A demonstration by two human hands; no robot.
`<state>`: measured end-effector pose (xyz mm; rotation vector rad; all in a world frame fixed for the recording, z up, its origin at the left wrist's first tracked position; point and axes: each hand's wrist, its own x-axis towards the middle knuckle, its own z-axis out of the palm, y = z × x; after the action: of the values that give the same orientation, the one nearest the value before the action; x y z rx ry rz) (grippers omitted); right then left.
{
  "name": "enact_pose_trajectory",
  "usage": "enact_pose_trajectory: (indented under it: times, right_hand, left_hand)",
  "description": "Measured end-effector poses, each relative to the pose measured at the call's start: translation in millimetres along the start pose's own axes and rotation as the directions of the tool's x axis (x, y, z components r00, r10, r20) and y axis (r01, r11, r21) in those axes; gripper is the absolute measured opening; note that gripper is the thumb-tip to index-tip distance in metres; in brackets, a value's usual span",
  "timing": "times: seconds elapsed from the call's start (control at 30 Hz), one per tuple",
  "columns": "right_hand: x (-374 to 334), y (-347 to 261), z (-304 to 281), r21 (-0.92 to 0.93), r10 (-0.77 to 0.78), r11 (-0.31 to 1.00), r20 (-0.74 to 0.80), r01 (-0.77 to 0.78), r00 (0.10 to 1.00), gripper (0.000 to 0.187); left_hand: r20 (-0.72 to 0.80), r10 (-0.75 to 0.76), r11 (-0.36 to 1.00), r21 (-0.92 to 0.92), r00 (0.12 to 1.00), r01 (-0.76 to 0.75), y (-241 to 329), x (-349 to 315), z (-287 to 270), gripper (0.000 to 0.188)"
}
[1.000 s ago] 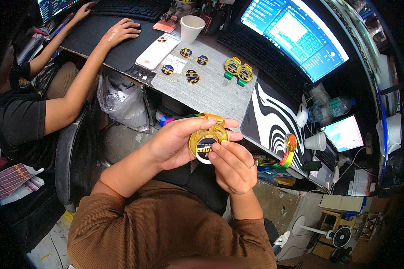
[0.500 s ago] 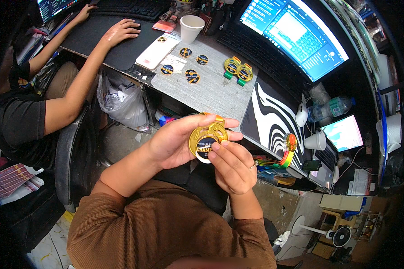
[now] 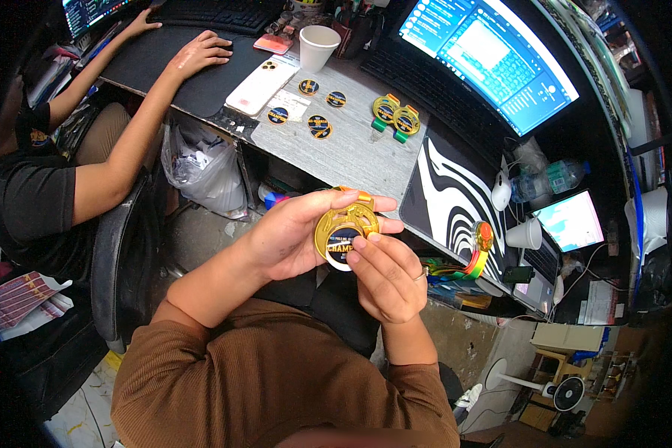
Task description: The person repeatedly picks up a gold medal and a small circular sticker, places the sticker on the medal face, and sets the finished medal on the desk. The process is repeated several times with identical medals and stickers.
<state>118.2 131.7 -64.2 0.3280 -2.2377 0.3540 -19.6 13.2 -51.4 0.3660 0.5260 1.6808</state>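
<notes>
A gold medal (image 3: 359,216) with an orange ribbon end is gripped in my left hand (image 3: 280,243), thumb along its top and fingers behind it. Over the lower part of the medal's face lies a round dark label (image 3: 341,243) with yellow and white print and a white lower edge. My right hand (image 3: 392,280) pinches this label at its right side, fingertips covering part of it. Whether the label touches the medal all round cannot be seen. Both hands are in front of my chest, just off the near edge of the grey desk board (image 3: 366,164).
Several round dark labels (image 3: 336,99) lie on the board, beside two gold medals (image 3: 407,122) with green ribbons. A phone (image 3: 261,86), a white cup (image 3: 320,48), a monitor (image 3: 493,56) and a patterned mat (image 3: 452,187) surround them. At left, another person's hand (image 3: 201,56) rests on the desk.
Both hands keep nearly the same place and grip. The round label has shifted very slightly against the medal, and a pale edge now shows at its upper left.
</notes>
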Motion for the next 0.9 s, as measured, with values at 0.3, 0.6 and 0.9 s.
enact_pose_trajectory:
  times: [0.3, 0.6, 0.9]
  right_hand:
    - [0.6, -0.7, -0.3, 0.001, 0.003, 1.0, -0.004, -0.003, 1.0, 0.027]
    - [4.6, -5.1, -1.2, 0.001, 0.036, 0.999, -0.026, -0.036, 0.999, 0.023]
    - [6.2, -6.8, -1.1, 0.002, 0.06, 0.998, -0.029, -0.06, 0.998, 0.024]
  left_hand:
    - [0.018, -0.006, 1.0, -0.021, 1.0, 0.006, 0.2, 1.0, -1.4, 0.057]
    - [0.038, -0.022, 0.999, -0.028, 0.999, 0.023, 1.0, 0.6, -1.4, 0.058]
    - [0.018, -0.002, 0.999, -0.033, 1.0, 0.003, 0.3, -0.3, 0.4, 0.057]
